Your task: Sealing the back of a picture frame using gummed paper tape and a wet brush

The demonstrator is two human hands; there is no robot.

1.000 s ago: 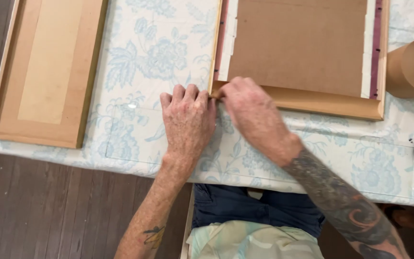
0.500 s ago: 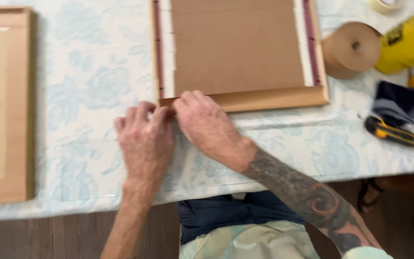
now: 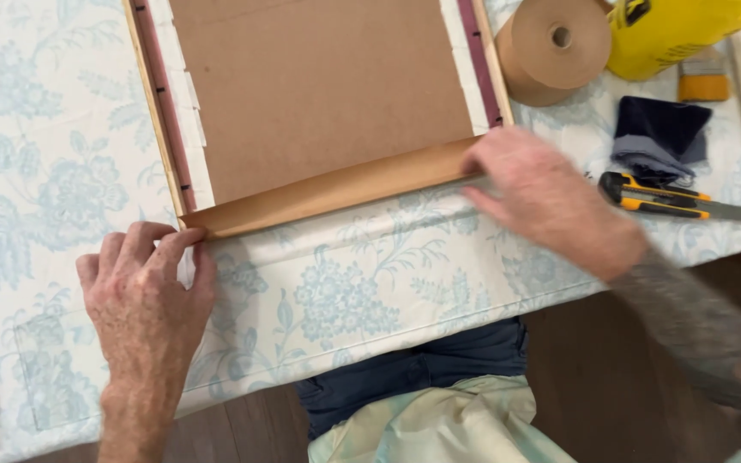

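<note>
Hands that were pressed together at the frame's near left corner have spread apart along its lower edge.

Left hand (image 3: 147, 291) stays at that corner, fingers curled, fingertips pinning the brown paper tape strip (image 3: 336, 190) on the picture frame (image 3: 154, 129). Right hand (image 3: 542, 201), blurred, has slid to the strip's right end, fingers flat, pressing it down. Paper tape roll (image 3: 551, 47) and utility knife (image 3: 671, 197) lie beyond.
</note>
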